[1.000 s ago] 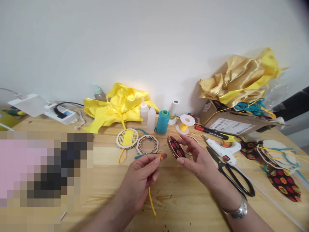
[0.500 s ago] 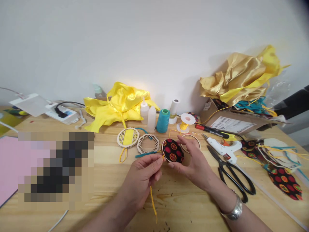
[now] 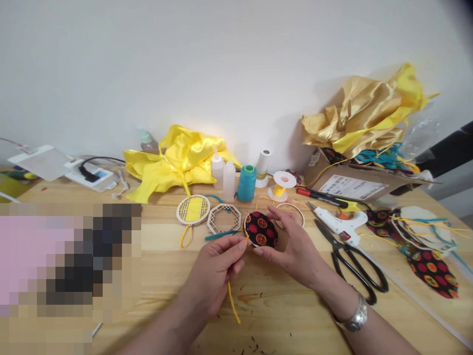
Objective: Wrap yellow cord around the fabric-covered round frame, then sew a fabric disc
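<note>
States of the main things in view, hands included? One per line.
Left hand, pinching yellow cord.
Yellow cord, loose end below the left hand.
Right hand, thumb and fingers at the patterned disc's edge.
Patterned disc, held, printed face toward camera.
Scissors, lying flat; blade gap unclear.
Glue gun, lying on its side.
Teal thread cone, upright.
Cardboard box, open, heaped with gold fabric.
Yellow fabric, crumpled.

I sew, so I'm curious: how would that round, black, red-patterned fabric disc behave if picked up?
The round, black, red-patterned fabric disc is probably fairly stiff, since it shows an even outline. It's likely light, being smaller than the right hand beside it. Its cloth face looks matte, so it may not slip easily.
</note>
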Demonstrator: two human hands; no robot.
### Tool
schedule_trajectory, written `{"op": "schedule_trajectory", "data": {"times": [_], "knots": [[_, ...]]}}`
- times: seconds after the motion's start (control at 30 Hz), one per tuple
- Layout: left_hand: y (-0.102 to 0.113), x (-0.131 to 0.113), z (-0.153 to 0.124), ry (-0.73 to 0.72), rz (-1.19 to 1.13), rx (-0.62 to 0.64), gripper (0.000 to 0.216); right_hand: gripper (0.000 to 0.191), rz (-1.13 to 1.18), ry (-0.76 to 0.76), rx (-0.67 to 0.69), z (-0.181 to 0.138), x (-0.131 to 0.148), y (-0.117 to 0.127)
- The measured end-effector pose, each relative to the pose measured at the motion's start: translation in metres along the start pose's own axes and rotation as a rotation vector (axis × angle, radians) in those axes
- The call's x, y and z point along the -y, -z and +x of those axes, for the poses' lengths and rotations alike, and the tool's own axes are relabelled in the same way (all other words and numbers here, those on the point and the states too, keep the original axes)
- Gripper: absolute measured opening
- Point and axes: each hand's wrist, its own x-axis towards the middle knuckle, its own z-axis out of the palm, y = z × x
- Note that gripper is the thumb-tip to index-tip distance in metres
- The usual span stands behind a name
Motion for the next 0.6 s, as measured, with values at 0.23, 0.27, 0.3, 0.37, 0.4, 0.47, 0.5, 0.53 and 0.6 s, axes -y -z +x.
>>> {"op": "schedule_trajectory", "data": {"times": [0.23,0.27,0.3,0.37,0.4,0.47,0.5,0.53,0.6], "knots": [[0.0002,0.0014,0.0004,0.001,0.011,0.0,0.012,0.075,0.042,-0.034,-0.006,-0.0001,-0.0012,0.0003],[0.0001,0.0014,0.0004,0.002,0.008,-0.004,0.012,0.076,0.046,-0.043,-0.005,0.0001,-0.0014,0.0001],[0.0001,0.0013,0.0005,0.004,0.007,-0.005,0.011,0.077,0.051,-0.054,-0.003,0.0003,-0.0017,-0.0002],[0.0001,0.0011,0.001,0.01,0.005,-0.006,0.012,0.077,0.067,-0.074,0.005,0.0006,-0.0024,-0.0006],[0.0001,0.0008,0.0014,0.01,0.005,-0.007,0.012,0.077,0.077,-0.082,0.01,0.0007,-0.0028,-0.0007],[0.0002,0.0003,0.0023,0.006,0.004,-0.009,0.012,0.077,0.092,-0.088,0.018,0.0005,-0.0037,-0.0009],[0.0003,0.0001,0.0026,0.003,0.004,-0.01,0.012,0.077,0.097,-0.087,0.02,0.0004,-0.0043,-0.0009],[0.0004,-0.0001,0.0027,0.002,0.002,-0.009,0.012,0.077,0.102,-0.085,0.018,0.0003,-0.0048,-0.001],[0.0005,-0.0004,0.0022,0.006,-0.002,-0.005,0.012,0.076,0.111,-0.082,0.009,0.0003,-0.0058,-0.0014]]}}
